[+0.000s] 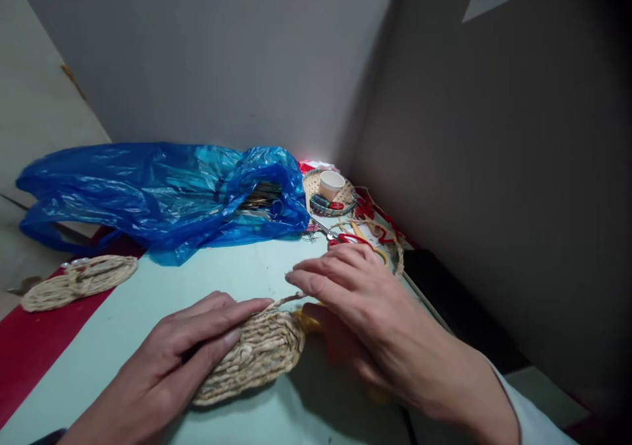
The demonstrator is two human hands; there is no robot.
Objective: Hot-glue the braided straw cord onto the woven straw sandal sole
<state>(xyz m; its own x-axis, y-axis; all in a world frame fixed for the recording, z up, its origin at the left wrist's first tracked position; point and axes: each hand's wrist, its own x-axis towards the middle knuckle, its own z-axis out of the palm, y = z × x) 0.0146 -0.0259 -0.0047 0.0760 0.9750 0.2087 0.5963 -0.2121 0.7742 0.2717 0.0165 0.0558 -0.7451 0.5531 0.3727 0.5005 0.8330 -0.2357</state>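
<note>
An oval sole-shaped piece of woven straw lies tilted over the table, under my left hand. My left fingers rest along its upper edge, with the thumb pressed on its face, holding it. From that edge a thin twisted straw cord runs to the right. My right hand has the cord's far part between its index finger and thumb; the exact contact is partly hidden. Beneath the right hand a yellow object shows at the piece's right end, mostly covered and blurred.
A similar woven straw piece lies at the left on red cloth. At the back is a blue plastic bag of thin sticks. Red-handled scissors and a shallow basket holding a white cup sit near the right wall.
</note>
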